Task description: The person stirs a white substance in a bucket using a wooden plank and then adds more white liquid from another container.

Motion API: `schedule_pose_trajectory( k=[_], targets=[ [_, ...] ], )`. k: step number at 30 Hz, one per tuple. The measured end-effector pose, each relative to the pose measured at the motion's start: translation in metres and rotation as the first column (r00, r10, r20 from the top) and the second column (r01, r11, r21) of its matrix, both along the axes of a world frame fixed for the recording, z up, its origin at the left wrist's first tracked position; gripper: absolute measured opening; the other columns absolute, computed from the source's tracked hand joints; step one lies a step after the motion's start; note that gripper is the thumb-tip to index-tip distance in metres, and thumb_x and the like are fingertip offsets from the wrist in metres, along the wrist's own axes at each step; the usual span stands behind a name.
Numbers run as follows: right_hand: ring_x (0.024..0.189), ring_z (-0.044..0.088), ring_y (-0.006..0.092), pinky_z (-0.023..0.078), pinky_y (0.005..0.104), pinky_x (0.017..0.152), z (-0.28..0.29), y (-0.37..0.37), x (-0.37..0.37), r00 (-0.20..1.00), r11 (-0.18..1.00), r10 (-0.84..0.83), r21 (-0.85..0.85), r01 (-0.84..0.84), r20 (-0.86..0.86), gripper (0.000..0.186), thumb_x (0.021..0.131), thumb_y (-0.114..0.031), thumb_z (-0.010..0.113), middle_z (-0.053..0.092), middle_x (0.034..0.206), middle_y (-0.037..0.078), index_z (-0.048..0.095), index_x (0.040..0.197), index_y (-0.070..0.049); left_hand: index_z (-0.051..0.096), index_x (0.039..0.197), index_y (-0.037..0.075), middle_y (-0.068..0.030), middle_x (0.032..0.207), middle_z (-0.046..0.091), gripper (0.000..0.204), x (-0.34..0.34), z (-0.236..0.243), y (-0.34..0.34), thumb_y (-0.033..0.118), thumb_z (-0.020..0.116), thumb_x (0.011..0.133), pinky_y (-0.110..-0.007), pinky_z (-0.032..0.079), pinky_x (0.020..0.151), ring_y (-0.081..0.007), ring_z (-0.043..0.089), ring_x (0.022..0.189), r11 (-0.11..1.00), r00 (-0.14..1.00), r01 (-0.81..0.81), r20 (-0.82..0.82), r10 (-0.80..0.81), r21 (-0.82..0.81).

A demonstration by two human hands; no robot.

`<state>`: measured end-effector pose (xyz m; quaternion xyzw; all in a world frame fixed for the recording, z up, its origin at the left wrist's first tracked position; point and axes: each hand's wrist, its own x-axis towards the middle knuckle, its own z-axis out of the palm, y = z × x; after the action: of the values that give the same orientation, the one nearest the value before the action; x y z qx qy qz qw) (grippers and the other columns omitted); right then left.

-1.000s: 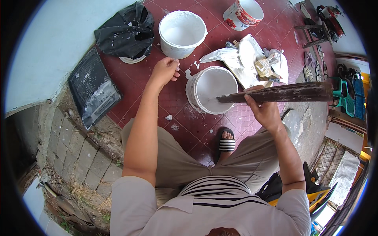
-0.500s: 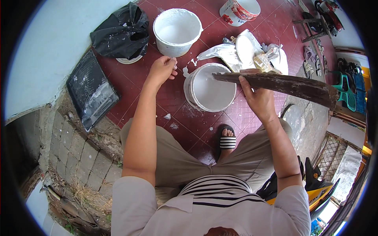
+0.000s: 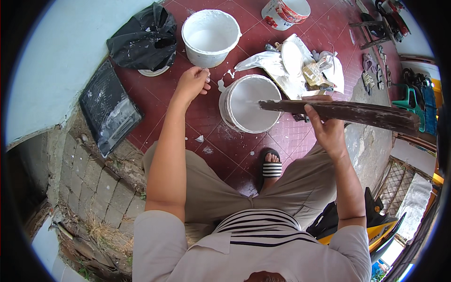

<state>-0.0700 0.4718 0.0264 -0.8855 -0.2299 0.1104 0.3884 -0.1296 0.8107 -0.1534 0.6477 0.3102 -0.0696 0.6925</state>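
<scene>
In my right hand (image 3: 329, 131) is a long dark brown wooden board (image 3: 347, 111), gripped near its narrow end. That end reaches over the rim of a white bucket (image 3: 227, 110), whose inside is coated in a wet white substance, and the thick end extends far to the right. My left hand (image 3: 192, 84) is closed with curled fingers, left of this bucket and just below a second white bucket (image 3: 209, 60). White smears show at its fingertips; whether anything small is pinched there is hidden.
A black plastic bag (image 3: 143, 40) and a smeared black tray (image 3: 110, 110) lie at the left. White sheeting with a round lid (image 3: 292, 59) is beyond the near bucket. Farther off stand a red-and-white bucket (image 3: 282, 16) and a wooden stool (image 3: 373, 33). White splashes mark the red tiles.
My right hand has moved right and slightly nearer, drawing the board's narrow end toward the right side of the bucket. My left hand has hardly moved.
</scene>
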Motion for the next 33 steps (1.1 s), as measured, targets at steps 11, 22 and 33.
schedule_pose_trajectory(
  k=[11,22,33],
  targets=[
    [0.096,0.067,0.0129,0.056,0.0272,0.085,0.065,-0.007,0.009,0.996,0.989,-0.060,0.139,0.051,0.066,0.022,0.102,-0.008,0.067,0.071,0.109,0.012,0.062,0.119,0.005,0.067,0.110,-0.001,-0.0047,0.091,0.068,0.031,0.002,-0.009,0.001,0.028,0.058,0.104,-0.029,0.058,0.064,-0.0148,0.069,0.076,1.000,1.000,0.001,0.001,-0.001,-0.015],
    [0.093,0.064,0.0103,0.054,0.0247,0.078,0.017,0.017,-0.008,0.992,0.990,-0.044,0.124,0.059,-0.116,0.018,0.101,-0.008,0.067,0.069,0.102,0.008,0.065,0.116,0.002,0.066,0.109,0.001,-0.0051,0.092,0.067,0.029,0.002,-0.002,0.001,0.028,0.059,0.103,-0.029,0.057,0.066,-0.0144,0.069,0.077,1.000,1.000,0.007,-0.001,-0.007,-0.002],
    [0.094,0.064,0.0107,0.053,0.0259,0.083,0.001,0.013,-0.013,0.993,0.976,-0.084,0.193,0.098,-0.078,0.023,0.101,-0.009,0.068,0.070,0.107,0.009,0.063,0.119,0.005,0.067,0.111,-0.002,-0.0050,0.090,0.069,0.032,-0.001,-0.004,0.004,0.028,0.060,0.102,-0.029,0.057,0.063,-0.0145,0.069,0.075,1.000,1.000,-0.016,0.016,0.017,-0.007]
  ],
)
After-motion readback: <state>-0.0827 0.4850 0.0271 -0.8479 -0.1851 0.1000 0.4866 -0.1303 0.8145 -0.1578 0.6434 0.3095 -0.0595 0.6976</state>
